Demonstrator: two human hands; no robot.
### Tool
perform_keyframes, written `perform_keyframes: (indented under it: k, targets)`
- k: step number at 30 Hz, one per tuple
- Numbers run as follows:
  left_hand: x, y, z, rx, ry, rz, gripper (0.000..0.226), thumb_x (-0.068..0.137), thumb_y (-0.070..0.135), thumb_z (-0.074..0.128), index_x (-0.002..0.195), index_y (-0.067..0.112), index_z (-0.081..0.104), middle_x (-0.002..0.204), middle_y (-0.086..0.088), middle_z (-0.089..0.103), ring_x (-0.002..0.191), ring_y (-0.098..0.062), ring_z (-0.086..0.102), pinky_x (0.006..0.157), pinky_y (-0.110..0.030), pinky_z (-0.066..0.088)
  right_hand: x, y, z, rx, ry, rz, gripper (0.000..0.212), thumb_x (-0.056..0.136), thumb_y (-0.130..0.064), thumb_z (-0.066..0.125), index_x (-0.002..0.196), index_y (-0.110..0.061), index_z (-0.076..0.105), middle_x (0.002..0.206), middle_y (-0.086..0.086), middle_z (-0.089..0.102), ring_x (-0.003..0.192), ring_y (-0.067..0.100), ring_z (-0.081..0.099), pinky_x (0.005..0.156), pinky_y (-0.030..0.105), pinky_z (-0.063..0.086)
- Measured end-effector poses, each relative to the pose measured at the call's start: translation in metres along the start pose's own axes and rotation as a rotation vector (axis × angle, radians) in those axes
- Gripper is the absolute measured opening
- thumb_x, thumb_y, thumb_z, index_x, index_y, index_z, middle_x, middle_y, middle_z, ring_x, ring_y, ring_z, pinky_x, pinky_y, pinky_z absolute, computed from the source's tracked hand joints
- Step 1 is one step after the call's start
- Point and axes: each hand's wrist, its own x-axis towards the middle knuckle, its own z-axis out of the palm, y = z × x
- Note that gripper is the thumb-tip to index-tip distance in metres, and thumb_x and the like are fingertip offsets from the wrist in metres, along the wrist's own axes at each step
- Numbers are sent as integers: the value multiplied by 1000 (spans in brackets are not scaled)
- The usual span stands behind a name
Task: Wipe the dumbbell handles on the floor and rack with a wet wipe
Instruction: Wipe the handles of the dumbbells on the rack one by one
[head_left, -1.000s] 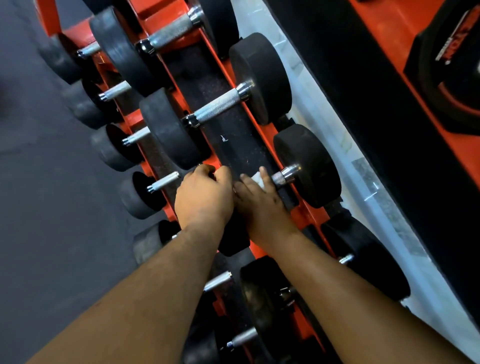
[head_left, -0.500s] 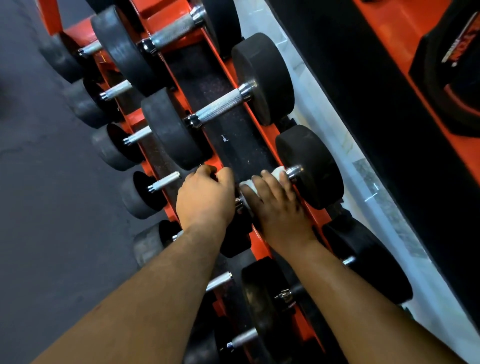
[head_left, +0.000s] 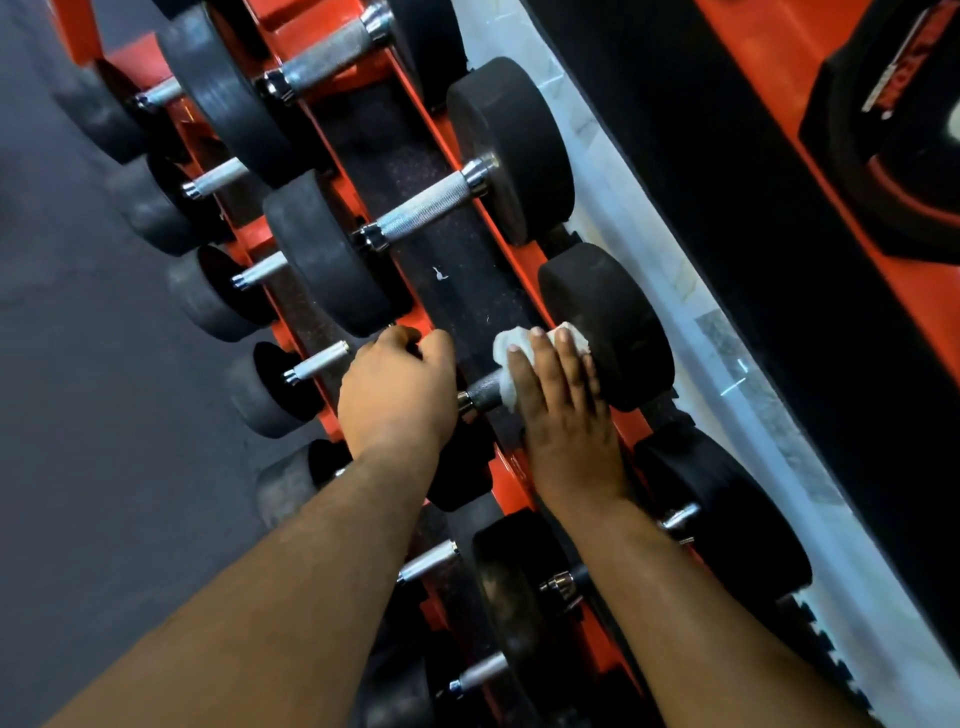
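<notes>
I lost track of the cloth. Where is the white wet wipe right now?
In the head view, right of centre, the white wet wipe is wrapped over a knurled metal dumbbell handle under the right hand, beside a black weight head.

This is a gym, in its free-weights area. An orange-red steel rack (head_left: 415, 88) runs from 6 o'clock up to 11 o'clock, its tiers filled with rows of dumbbells (head_left: 452, 202) that have round black rubber heads and knurled chrome handles, larger ones on the upper tier and smaller ones (head_left: 270, 384) on the lower tier toward 9 o'clock. Dark grey rubber flooring (head_left: 78, 415) covers the ground at 8 to 9 o'clock. At 3 o'clock a pale strip (head_left: 649, 249) runs behind the rack, and at 1 to 2 o'clock stands more black and orange equipment (head_left: 898, 156) with a label too blurred to read.
</notes>
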Motion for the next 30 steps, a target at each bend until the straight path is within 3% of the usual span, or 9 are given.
perform_keyframes:
  k: [7, 12, 14, 16, 19, 21, 23, 27, 30]
  targets:
    - [-1, 2, -1, 6, 0, 4, 39, 85, 48, 37, 94, 26, 67, 97, -4, 69, 95, -29, 62, 87, -45, 53, 15, -27, -3, 215, 24, 5, 46, 93, -14, 38, 132, -17, 61, 137, 3, 60, 143, 28, 42, 121, 52, 26]
    - [-3, 3, -4, -1, -3, 13, 35, 90, 44, 42, 100, 26, 69, 100, -7, 70, 99, -32, 61, 88, -44, 52, -5, -14, -7, 534, 29, -153, 49, 92, -5, 41, 135, -15, 63, 142, 3, 60, 142, 23, 43, 121, 45, 27]
    - [-4, 3, -4, -8, -6, 7, 37, 88, 46, 40, 102, 27, 68, 100, -7, 69, 98, -32, 61, 88, -46, 53, -20, -17, -12, 832, 110, 115, 47, 89, 6, 50, 129, -12, 67, 134, 0, 65, 135, 15, 52, 115, 35, 38]
    - [-4, 3, -3, -9, -8, -1, 34, 90, 45, 42, 100, 26, 68, 99, -6, 68, 98, -31, 61, 86, -44, 53, -30, -27, -23, 1151, 190, 638, 41, 93, 7, 54, 120, -17, 72, 117, -9, 72, 114, 2, 65, 99, 24, 50]
    - [-3, 4, -4, -14, -9, -13, 31, 93, 41, 44, 102, 24, 68, 100, -7, 68, 98, -31, 59, 83, -41, 49, -17, -36, -32, 1588, 329, 1397, 26, 98, -2, 57, 99, -23, 72, 87, -5, 76, 87, 15, 72, 66, 26, 58]
    - [-4, 5, -4, -9, -8, -17, 33, 94, 40, 44, 108, 24, 69, 103, -8, 68, 97, -29, 57, 82, -39, 46, 3, -34, -33, 1888, 348, 1667, 17, 98, -3, 56, 100, -17, 65, 81, 3, 71, 68, 18, 71, 43, 23, 52]
    - [-5, 6, -4, -6, -9, -12, 34, 94, 39, 44, 109, 24, 70, 105, -8, 69, 96, -28, 56, 82, -38, 45, 23, -33, -29, 2074, 262, 1644, 9, 97, -9, 57, 104, -13, 62, 85, 11, 67, 61, 16, 70, 48, 25, 55]
    - [-5, 6, -5, 12, -9, -3, 35, 92, 41, 43, 106, 25, 70, 104, -8, 70, 103, -33, 60, 88, -42, 51, 57, -30, -18, 2254, 204, 1361, 38, 86, -19, 68, 123, -9, 61, 111, 13, 65, 101, 25, 66, 103, 41, 50]
    - [-3, 4, -3, 15, -14, -14, 35, 91, 42, 42, 105, 25, 70, 103, -7, 69, 101, -31, 60, 87, -42, 51, 66, -19, -8, 2282, 105, 1276, 22, 91, -22, 65, 111, -14, 59, 96, 2, 66, 85, 16, 68, 87, 36, 57]
